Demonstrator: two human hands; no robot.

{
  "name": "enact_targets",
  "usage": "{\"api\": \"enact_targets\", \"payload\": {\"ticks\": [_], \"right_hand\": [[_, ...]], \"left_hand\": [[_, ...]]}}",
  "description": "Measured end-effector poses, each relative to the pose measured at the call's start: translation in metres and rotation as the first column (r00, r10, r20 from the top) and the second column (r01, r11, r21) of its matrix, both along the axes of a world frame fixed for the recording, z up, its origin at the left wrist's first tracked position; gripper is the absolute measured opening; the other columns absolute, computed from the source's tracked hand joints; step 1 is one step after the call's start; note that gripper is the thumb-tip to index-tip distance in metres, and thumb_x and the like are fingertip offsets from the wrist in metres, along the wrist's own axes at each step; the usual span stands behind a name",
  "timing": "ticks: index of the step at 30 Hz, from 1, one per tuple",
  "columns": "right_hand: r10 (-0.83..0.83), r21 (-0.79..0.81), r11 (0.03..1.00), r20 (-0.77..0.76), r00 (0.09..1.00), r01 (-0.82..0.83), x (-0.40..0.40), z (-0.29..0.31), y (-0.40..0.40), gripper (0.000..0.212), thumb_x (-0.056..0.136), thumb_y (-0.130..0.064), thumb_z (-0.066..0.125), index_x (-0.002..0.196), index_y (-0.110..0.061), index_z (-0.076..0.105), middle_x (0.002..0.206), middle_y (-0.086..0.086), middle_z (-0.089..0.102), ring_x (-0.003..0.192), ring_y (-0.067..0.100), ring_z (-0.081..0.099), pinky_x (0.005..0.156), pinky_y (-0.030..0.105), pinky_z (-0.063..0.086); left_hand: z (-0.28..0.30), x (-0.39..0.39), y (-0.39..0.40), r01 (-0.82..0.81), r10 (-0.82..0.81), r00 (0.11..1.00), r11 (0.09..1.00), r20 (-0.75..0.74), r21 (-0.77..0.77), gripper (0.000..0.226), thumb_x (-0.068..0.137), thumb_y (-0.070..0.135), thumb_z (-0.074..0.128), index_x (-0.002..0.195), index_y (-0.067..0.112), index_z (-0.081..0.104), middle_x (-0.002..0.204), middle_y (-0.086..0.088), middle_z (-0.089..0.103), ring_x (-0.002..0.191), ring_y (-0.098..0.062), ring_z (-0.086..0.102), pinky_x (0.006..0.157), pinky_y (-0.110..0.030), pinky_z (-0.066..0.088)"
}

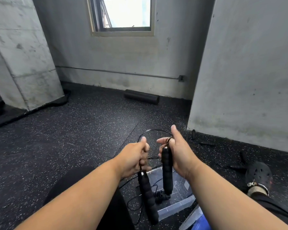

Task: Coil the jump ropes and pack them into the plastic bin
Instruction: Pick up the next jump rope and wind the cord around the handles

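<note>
I hold one black jump rope in front of me with both hands. My left hand [136,156] grips the rope just above one foam handle [148,196], which hangs down and to the right. My right hand [176,151] holds the top of the other foam handle [167,171], thumb raised. A thin black cord loop [150,131] arcs between the hands. Below them stands the clear plastic bin [175,208] on the floor, with a small dark bundle of rope [161,196] inside.
More jump rope handles [206,143] lie on the speckled rubber floor by the right wall. A black foam roller [141,96] rests along the back wall. My foot in a black clog [258,176] is at right. A blue lid edge [199,221] shows beside the bin.
</note>
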State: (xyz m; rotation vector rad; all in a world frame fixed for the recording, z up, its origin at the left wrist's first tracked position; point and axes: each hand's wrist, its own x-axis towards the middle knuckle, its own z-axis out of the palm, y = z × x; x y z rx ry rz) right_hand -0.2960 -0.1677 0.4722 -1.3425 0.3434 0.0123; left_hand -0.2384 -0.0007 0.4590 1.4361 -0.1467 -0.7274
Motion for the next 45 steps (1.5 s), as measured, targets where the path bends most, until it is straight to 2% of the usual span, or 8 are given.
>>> {"api": "enact_targets", "payload": {"ticks": [9,13,17,24,27,32,37,45], "right_hand": [[0.244,0.203,0.953,-0.075,0.967,-0.225,-0.018,-0.014,0.034,0.087,0.098,-0.077,0.025,0.129,-0.003,0.059,0.076,0.006,0.065,0.064,0.016,0.063,0.058,0.024,0.053],[0.264,0.070,0.964,-0.095,0.960,-0.258,-0.015,-0.015,0.045,0.104,0.087,-0.091,0.028,0.138,-0.007,0.062,0.140,0.034,0.056,0.127,0.043,0.059,0.099,0.045,0.058],[0.271,0.036,0.963,-0.132,0.953,-0.268,-0.011,-0.026,0.046,0.120,0.079,-0.097,0.034,0.136,0.006,0.053,0.143,0.031,0.053,0.134,0.047,0.051,0.114,0.055,0.043],[0.176,0.105,0.980,-0.075,0.981,-0.168,-0.010,-0.034,0.043,0.078,0.088,-0.088,0.032,0.120,-0.028,0.070,0.105,0.009,0.077,0.099,0.026,0.067,0.073,0.033,0.049],[0.263,0.183,0.952,-0.075,0.962,-0.246,-0.018,-0.045,0.041,0.056,0.101,-0.059,0.040,0.127,-0.021,0.072,0.120,0.007,0.075,0.101,0.020,0.066,0.076,0.030,0.049],[0.329,0.045,0.944,-0.102,0.939,-0.326,-0.027,-0.063,0.046,0.032,0.083,-0.047,0.070,0.098,-0.019,0.067,0.086,0.005,0.065,0.068,0.014,0.059,0.055,0.028,0.039],[0.353,0.191,0.926,-0.128,0.927,-0.326,-0.026,-0.067,0.042,0.052,0.088,-0.035,0.070,0.125,0.001,0.064,0.120,0.029,0.068,0.103,0.039,0.065,0.093,0.047,0.055],[0.560,0.358,0.791,-0.097,0.823,-0.496,-0.027,-0.061,0.048,0.050,0.086,-0.040,0.072,0.124,-0.007,0.073,0.132,0.033,0.062,0.109,0.043,0.066,0.119,0.064,0.028]], "left_hand": [[-0.012,-0.002,-0.003,-0.097,0.103,0.992,0.992,-0.069,0.083,0.034,0.104,0.049,0.060,0.087,0.021,0.055,0.055,0.007,0.033,0.042,-0.005,0.028,0.040,-0.017,0.030],[-0.020,-0.005,-0.007,-0.069,0.061,0.997,0.981,0.046,0.179,0.031,0.097,0.043,0.073,0.088,0.019,0.056,0.054,0.003,0.035,0.042,-0.008,0.028,0.040,-0.020,0.023],[-0.024,-0.001,-0.005,-0.078,0.062,0.995,0.978,0.084,0.194,0.034,0.097,0.039,0.074,0.080,0.019,0.053,0.053,0.000,0.035,0.043,-0.011,0.029,0.042,-0.021,0.022],[-0.006,-0.005,-0.002,-0.136,0.135,0.991,0.990,0.018,0.034,0.025,0.107,0.021,0.059,0.083,0.012,0.057,0.044,0.008,0.043,0.033,-0.003,0.036,0.034,-0.016,0.025],[-0.002,0.011,0.006,-0.174,0.162,0.978,0.981,-0.129,-0.087,0.027,0.104,0.023,0.057,0.079,0.016,0.056,0.048,0.010,0.030,0.037,-0.003,0.023,0.036,-0.014,0.017],[-0.003,0.028,0.018,-0.201,0.153,0.954,0.964,-0.258,-0.173,0.026,0.099,0.021,0.056,0.075,0.014,0.060,0.049,0.012,0.021,0.036,-0.002,0.017,0.032,-0.014,0.016],[-0.004,0.039,0.029,-0.287,0.207,0.919,0.935,-0.336,-0.209,0.021,0.095,0.019,0.058,0.075,0.013,0.060,0.052,0.012,0.019,0.036,-0.002,0.016,0.032,-0.015,0.014],[-0.006,0.049,0.038,-0.355,0.253,0.893,0.905,-0.373,-0.236,0.022,0.098,0.021,0.059,0.077,0.014,0.058,0.051,0.013,0.020,0.036,-0.002,0.017,0.031,-0.015,0.013]]}}
